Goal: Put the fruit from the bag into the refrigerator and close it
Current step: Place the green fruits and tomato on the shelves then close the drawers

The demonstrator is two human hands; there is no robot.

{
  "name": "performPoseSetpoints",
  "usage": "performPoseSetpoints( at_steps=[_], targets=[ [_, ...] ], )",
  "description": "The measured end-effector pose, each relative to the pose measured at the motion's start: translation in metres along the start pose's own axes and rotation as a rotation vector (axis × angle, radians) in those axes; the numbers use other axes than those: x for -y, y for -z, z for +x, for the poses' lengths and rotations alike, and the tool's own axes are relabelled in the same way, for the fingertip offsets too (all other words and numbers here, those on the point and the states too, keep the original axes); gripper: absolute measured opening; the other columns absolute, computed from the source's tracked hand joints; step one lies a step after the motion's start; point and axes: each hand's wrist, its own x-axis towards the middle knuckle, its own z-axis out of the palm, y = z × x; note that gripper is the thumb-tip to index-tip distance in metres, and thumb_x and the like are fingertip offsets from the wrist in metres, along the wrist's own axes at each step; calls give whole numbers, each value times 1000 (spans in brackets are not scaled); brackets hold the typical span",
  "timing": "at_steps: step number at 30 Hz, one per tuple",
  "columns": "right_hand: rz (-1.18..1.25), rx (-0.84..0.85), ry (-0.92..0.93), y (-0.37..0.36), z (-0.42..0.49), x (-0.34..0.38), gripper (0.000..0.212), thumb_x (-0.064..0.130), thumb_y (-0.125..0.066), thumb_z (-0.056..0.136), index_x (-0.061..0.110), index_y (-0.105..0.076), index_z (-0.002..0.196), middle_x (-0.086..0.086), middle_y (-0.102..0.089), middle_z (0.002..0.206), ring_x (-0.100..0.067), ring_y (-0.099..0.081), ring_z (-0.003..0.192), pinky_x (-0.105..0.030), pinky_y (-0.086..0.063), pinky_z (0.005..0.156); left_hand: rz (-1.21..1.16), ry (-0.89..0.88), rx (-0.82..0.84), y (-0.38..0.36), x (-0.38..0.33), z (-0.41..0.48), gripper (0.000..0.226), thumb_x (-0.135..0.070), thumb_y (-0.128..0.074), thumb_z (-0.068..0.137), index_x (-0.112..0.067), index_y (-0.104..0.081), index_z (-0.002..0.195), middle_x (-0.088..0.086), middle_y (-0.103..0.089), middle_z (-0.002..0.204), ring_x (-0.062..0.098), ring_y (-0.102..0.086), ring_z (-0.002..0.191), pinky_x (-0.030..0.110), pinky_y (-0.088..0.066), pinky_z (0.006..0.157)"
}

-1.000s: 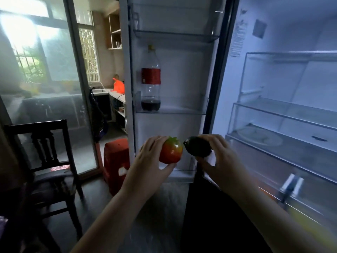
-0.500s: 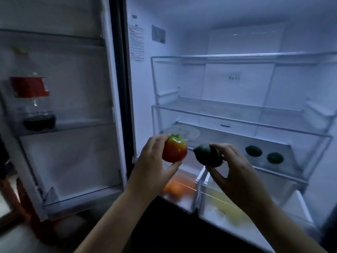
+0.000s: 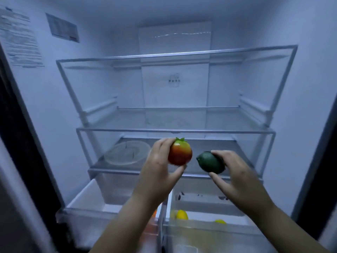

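Observation:
I face the open refrigerator, whose glass shelves [image 3: 175,132] fill the view. My left hand [image 3: 158,167] grips a red-orange fruit with a green leafy top [image 3: 180,152]. My right hand [image 3: 235,176] pinches a dark green lime [image 3: 209,162] between thumb and fingers. Both fruits hover side by side, apart from each other, in front of the lowest glass shelf [image 3: 131,169]. The bag is out of view.
A clear round plate [image 3: 125,152] lies on the left of the lowest shelf. Below, two open crisper drawers: the right drawer [image 3: 209,229] holds yellow fruit [image 3: 182,214]; something orange [image 3: 154,214] shows in the left drawer [image 3: 87,201], mostly hidden by my arm. Upper shelves bare.
The view has swung right from the door and bottle to the fridge interior. Both hands, still holding their fruit, have moved closer to the lowest shelf.

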Motion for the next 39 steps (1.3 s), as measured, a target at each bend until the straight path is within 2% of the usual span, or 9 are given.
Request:
performPoseSetpoints(
  at_steps=[4,10,15,20,24,27,30,34,39],
  targets=[
    [-71,-13,-101,-26,30,-27,45,27,-69,82,27,-50,123,15,-51,114,-1,-50,105,-15,-39,87,-5,-75,24,-10,36,49,62,-27,-75,77,-16,-46,131,-3,-49,126,8,-46,116,11,-30,101],
    [-134,40,-227,-78,53,-58,47,32,-68,82,30,-48,124,20,-48,116,4,-44,106,-1,-29,86,-80,-132,24,-26,80,103,61,-26,-74,78,-18,-45,131,-9,-46,124,5,-46,114,11,-32,98],
    [-195,79,-283,-112,57,-77,46,35,-66,82,29,-48,124,17,-51,120,-2,-45,114,-12,-34,90,-134,-165,55,-47,95,127,61,-26,-74,78,-19,-44,131,-11,-44,124,4,-45,114,7,-29,97],
    [-234,80,-344,-128,62,-91,47,36,-65,84,25,-48,126,13,-52,122,-4,-44,117,-14,-33,95,-185,-183,96,-66,101,146,61,-27,-73,78,-19,-44,131,-7,-47,126,5,-45,116,9,-32,97],
    [-271,83,-384,-140,64,-102,45,39,-62,86,26,-48,127,11,-56,119,-5,-48,112,-21,-41,96,-207,-151,115,-82,103,157,60,-26,-72,78,-21,-44,130,-9,-45,123,5,-45,111,5,-31,91],
    [-276,105,-396,-146,69,-107,43,38,-60,87,25,-49,127,8,-58,117,-8,-52,109,-22,-43,93,-212,-122,128,-93,101,162,57,-26,-71,78,-21,-44,127,-10,-45,118,8,-47,108,11,-35,86],
    [-304,173,-398,-153,75,-112,49,36,-60,87,26,-44,133,4,-53,129,-14,-48,120,-27,-43,97,-196,-87,140,-100,101,166,56,-27,-70,79,-21,-42,127,-9,-44,118,10,-48,108,17,-37,84],
    [-299,236,-391,-164,80,-120,51,36,-58,88,28,-40,135,6,-45,137,-12,-41,126,-28,-43,99,-139,-15,176,-106,102,171,60,-29,-68,81,-19,-38,131,-1,-45,126,16,-48,112,25,-42,87],
    [-267,238,-385,-172,80,-128,51,30,-59,87,26,-40,134,7,-43,138,-12,-38,127,-29,-42,100,-80,29,177,-113,103,174,61,-32,-68,80,-15,-37,130,4,-47,124,23,-50,112,40,-46,89]
  ],
)
